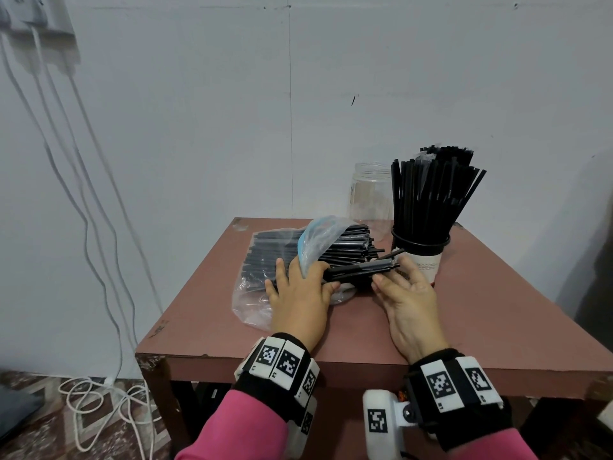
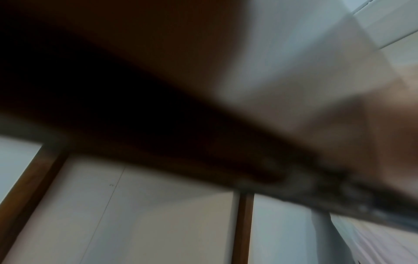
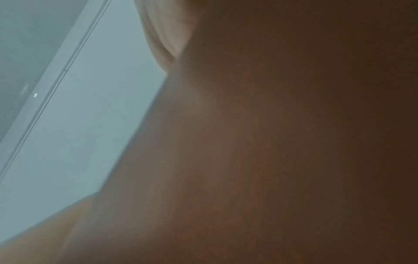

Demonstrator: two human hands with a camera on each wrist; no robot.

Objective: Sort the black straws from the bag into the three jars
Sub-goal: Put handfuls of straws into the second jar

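Observation:
A clear plastic bag (image 1: 255, 293) of black straws lies on the reddish table (image 1: 464, 313). My left hand (image 1: 320, 277) rests on the bag's mouth, thumb and fingers curled round a bundle of straws (image 1: 361, 268) that sticks out to the right. My right hand (image 1: 389, 272) lies beside the bundle's free end, fingers straight against it and thumb just below. A labelled jar (image 1: 426, 260) packed with upright straws stands right behind that hand. An empty clear jar (image 1: 370, 200) stands further back. More straw tops (image 1: 446, 154) rise behind the full jar; what holds them is hidden. Both wrist views are blurred.
The table is small, and its front edge (image 1: 331, 363) is close to my wrists. A white wall stands just behind it. White cables (image 1: 99, 393) hang down the wall and coil on the floor at the left.

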